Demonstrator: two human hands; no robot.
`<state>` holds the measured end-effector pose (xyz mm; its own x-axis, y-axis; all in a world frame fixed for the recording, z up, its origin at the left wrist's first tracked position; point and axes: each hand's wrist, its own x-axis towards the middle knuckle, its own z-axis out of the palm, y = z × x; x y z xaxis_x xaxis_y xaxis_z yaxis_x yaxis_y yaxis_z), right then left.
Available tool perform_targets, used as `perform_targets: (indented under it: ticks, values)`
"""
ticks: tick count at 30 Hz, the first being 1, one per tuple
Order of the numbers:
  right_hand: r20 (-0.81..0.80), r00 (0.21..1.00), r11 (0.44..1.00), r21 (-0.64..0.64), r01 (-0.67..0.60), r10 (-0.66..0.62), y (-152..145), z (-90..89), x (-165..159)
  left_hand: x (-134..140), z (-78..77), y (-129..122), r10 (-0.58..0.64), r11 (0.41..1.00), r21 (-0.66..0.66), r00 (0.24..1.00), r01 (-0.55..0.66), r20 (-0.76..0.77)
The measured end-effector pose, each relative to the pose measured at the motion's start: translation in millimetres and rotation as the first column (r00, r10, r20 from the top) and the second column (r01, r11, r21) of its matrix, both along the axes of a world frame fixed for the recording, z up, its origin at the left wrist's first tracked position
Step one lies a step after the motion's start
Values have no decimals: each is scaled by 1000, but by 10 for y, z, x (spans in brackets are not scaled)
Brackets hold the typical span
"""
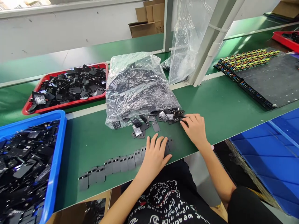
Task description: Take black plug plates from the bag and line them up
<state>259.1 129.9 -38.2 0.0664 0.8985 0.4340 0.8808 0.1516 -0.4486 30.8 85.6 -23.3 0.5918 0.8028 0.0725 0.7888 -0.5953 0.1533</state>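
A row of flat black plastic plates (116,165), each with small raised studs near one edge, runs along the near side of the green bench. My left hand (156,152) lies over the right end of this row, fingers spread and hiding some of the plates. My right hand (194,128) is at the right edge of a loose pile of black plates (144,126), thumb and fingers closed on a black plate there, mostly covered by the fingers. This pile spills from the mouth of a clear plastic bag (140,90) full of similar dark pieces.
At the left stand a blue tray (61,146) and a red tray (30,105), both heaped with black parts. A grey post (210,40) rises behind the bag. Circuit boards (249,59) lie on a dark mat (275,77) at the right.
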Motion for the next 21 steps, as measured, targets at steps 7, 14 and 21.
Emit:
perform_targets:
  ticks: [7,14,21]
  values:
    - [-100,938,902,-255,-347,333,-182,334,255,107,1,44,-20,1000,5,1000,20,-19]
    - [-70,919,836,-394,-383,388,-132,224,6,111,35,66,-25,999,-25,999,24,-28]
    - [126,975,968,-198,-156,183,-107,91,98,244,11,43,-42,999,-28,999,42,7]
